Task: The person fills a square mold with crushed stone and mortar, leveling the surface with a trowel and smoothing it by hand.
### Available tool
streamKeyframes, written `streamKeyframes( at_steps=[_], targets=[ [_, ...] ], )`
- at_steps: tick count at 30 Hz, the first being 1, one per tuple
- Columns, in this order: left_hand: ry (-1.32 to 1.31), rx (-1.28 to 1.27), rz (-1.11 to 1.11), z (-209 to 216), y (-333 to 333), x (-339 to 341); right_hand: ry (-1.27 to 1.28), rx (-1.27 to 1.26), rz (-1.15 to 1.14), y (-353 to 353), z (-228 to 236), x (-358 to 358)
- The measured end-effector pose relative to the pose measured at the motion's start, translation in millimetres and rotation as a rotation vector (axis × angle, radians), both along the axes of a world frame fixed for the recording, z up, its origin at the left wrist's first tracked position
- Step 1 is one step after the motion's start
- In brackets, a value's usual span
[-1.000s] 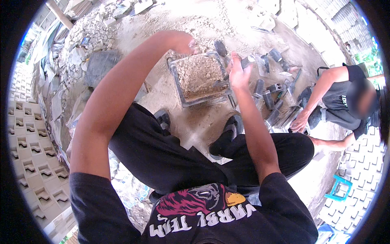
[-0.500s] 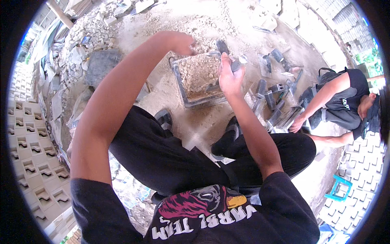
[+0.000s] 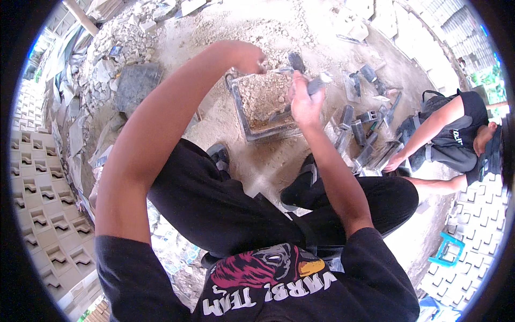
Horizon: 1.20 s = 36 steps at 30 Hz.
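Note:
A shallow dark-rimmed tray point(image 3: 244, 126) filled with pale crumbly rubble point(image 3: 261, 96) lies on the ground in front of my feet. My left hand point(image 3: 249, 58) is closed over its far edge with the fingers curled in; what they hold is hidden. At the tray's right side my right hand point(image 3: 307, 104) grips a tool with a grey, pale-tipped cylindrical end point(image 3: 318, 82); its exact kind is unclear. A dark block point(image 3: 296, 61) stands just past the right thumb. A dark strip point(image 3: 280, 115) shows inside the tray beside my right hand.
Several dark blocks and tool parts point(image 3: 358, 129) lie to the right. Beyond them a person in dark clothes point(image 3: 450, 129) crouches and reaches toward them. Broken stone point(image 3: 107, 70) and a dark flat slab point(image 3: 138, 86) lie at the left. A blue stool point(image 3: 447, 249) stands at the lower right.
My left hand has moved slightly right, toward my right hand. The right hand has shifted a little, with the tool's grey end moving right and up.

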<state>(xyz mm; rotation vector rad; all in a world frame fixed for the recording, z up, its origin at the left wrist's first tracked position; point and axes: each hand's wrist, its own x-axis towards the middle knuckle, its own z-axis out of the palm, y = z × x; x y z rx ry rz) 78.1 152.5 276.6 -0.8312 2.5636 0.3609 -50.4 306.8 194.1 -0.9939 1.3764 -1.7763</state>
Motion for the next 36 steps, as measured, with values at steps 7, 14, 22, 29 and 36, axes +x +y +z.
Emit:
streamKeyframes(
  at_steps=[7,14,22,29,36],
  targets=[
    [0.134,-0.015,-0.050,-13,-8,5,0.096,0.114,0.086,6,7,-8],
    [0.133,0.004,-0.032,-7,-7,0,0.135,0.105,0.038,-12,-37,-38],
    [0.094,0.060,-0.057,-1,7,1,-0.085,0.091,-0.072,-7,-13,-34],
    [0.166,0.168,-0.105,-4,15,-17,0.027,0.104,-0.139,-20,-32,-53],
    [0.134,0.081,-0.077,-11,2,-5,0.036,0.155,-0.020,-26,-28,-60]
  ],
)
